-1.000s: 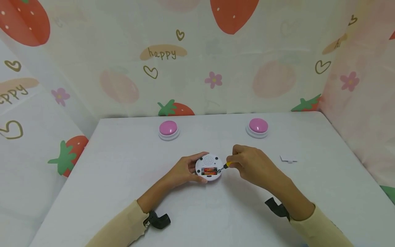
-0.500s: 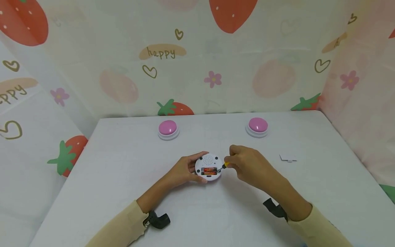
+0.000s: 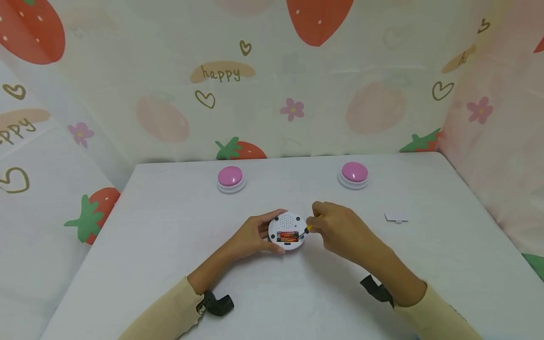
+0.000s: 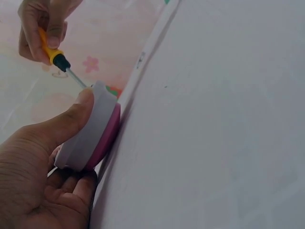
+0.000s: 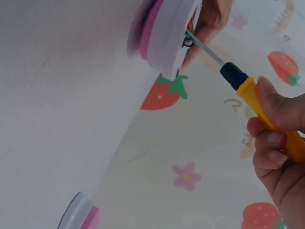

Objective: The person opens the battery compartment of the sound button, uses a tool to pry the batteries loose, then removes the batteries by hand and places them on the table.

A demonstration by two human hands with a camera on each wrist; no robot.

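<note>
My left hand grips the upturned push-button, centre | my right hand, gripping the yellow-handled screwdriver, has edged left; tip at the battery bay's right edge, batteries seated: work seems unfinished | white battery cover right | left button, right button far

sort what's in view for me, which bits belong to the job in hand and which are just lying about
Job:
held button, in the left hand
batteries, set in its underside
screwdriver, in the right hand
white flap, probably the battery cover

Lying about:
back left button
back right button
</note>
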